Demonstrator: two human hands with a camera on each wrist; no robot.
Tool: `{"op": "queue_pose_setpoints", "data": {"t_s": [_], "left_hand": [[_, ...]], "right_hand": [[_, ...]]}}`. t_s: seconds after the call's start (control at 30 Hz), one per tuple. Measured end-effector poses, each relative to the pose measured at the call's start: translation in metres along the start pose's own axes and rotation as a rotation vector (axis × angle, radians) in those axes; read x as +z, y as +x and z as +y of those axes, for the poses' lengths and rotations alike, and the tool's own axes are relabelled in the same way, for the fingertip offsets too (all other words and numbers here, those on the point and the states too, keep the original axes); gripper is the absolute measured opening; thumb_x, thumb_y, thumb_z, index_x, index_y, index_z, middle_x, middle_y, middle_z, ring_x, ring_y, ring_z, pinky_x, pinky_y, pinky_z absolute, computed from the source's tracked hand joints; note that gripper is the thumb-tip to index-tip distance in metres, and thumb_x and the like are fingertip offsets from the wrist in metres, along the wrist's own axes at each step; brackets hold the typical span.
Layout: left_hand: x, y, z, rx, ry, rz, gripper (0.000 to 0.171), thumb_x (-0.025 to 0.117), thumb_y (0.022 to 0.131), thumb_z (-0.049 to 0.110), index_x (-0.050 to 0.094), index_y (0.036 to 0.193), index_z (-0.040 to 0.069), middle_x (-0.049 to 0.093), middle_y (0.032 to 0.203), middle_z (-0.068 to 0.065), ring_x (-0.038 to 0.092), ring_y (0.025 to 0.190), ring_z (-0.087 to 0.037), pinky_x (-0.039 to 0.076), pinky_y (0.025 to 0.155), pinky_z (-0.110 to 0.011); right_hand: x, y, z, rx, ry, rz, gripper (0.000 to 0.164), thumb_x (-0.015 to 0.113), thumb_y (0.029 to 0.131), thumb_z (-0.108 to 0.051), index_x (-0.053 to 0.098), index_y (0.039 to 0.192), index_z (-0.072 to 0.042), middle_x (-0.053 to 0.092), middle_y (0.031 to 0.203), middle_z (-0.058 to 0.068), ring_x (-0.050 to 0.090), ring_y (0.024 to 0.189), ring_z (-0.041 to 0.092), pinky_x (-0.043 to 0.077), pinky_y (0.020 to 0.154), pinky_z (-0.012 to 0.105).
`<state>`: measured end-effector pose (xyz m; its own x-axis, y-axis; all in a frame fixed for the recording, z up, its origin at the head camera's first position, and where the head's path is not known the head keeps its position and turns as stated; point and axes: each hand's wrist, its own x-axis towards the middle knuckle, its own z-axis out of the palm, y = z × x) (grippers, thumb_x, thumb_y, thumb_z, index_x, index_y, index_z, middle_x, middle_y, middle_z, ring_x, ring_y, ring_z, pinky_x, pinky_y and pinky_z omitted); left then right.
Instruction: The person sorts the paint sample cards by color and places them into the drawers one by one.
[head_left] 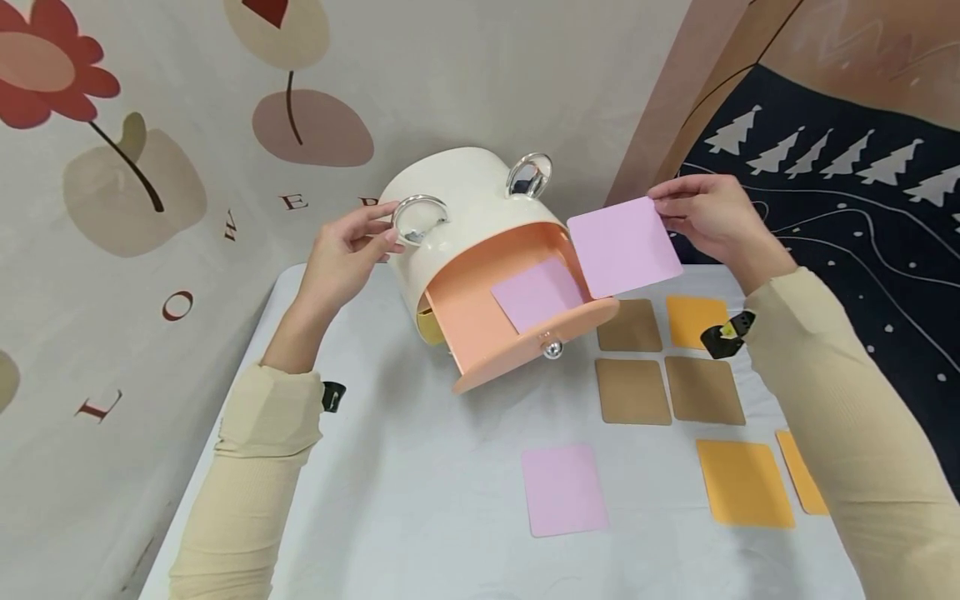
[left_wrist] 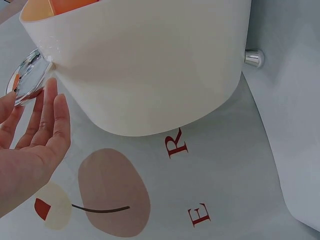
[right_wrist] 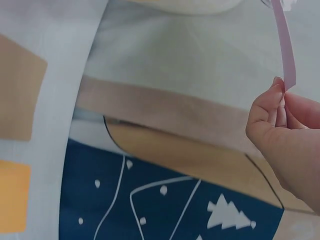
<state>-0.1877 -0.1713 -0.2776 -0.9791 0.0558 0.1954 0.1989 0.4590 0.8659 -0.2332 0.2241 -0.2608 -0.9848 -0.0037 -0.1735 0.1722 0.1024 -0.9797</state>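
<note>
A white rounded box with silver ear-shaped rings stands on the table, its peach drawer pulled out. At the nearer silver ear, my left hand holds the rim between thumb and fingers; the left wrist view shows the same hand beside the box's white wall. My right hand pinches a pink square card by its upper right corner, above the drawer's right side. The right wrist view shows this card nearly edge-on. Inside the drawer lies another pink card.
Brown cards and orange cards lie on the right of the white table, partly under my right forearm. One pink card lies nearer the front. A silver knob sticks out from the drawer front. Printed fabric hangs behind.
</note>
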Motion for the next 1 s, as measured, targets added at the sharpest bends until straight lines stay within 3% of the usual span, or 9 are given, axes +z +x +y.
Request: {"op": "queue_pose_setpoints", "data": {"t_s": [0.2,0.63,0.77,1.0], "left_hand": [[0.000,0.000,0.000,0.001,-0.003,-0.001,0.035,0.055,0.091,0.009,0.055,0.126,0.008,0.060,0.109,-0.020,0.060,0.073,-0.001,0.052,0.074,-0.025],[0.001,0.000,0.000,-0.003,0.006,0.000,0.035,0.055,0.091,0.009,0.055,0.126,0.008,0.060,0.109,-0.019,0.064,0.081,-0.015,0.052,0.075,-0.026],[0.001,0.000,0.000,-0.009,0.012,-0.002,0.035,0.054,0.092,0.010,0.055,0.126,0.009,0.060,0.109,-0.018,0.063,0.083,-0.017,0.052,0.075,-0.026],[0.000,0.000,-0.001,0.000,0.008,-0.005,0.035,0.054,0.092,0.010,0.054,0.127,0.009,0.060,0.110,-0.019,0.063,0.084,-0.019,0.051,0.073,-0.022]], "right_hand": [[0.020,0.002,0.004,-0.009,-0.045,-0.036,0.017,0.051,0.091,0.001,0.064,0.102,0.000,0.056,0.099,0.007,0.051,0.085,0.020,0.051,0.069,0.015],[0.062,0.001,0.015,-0.041,-0.112,-0.166,0.021,0.054,0.089,0.001,0.056,0.109,0.009,0.059,0.094,0.007,0.054,0.077,0.018,0.051,0.066,0.020],[0.066,0.000,0.018,-0.017,-0.135,-0.185,0.020,0.056,0.087,0.004,0.057,0.107,0.008,0.060,0.090,0.007,0.057,0.076,0.016,0.053,0.069,0.021],[0.059,-0.006,0.021,-0.047,-0.293,-0.225,0.024,0.057,0.088,0.001,0.057,0.110,0.008,0.059,0.098,0.014,0.060,0.083,0.020,0.052,0.079,0.028]]}}
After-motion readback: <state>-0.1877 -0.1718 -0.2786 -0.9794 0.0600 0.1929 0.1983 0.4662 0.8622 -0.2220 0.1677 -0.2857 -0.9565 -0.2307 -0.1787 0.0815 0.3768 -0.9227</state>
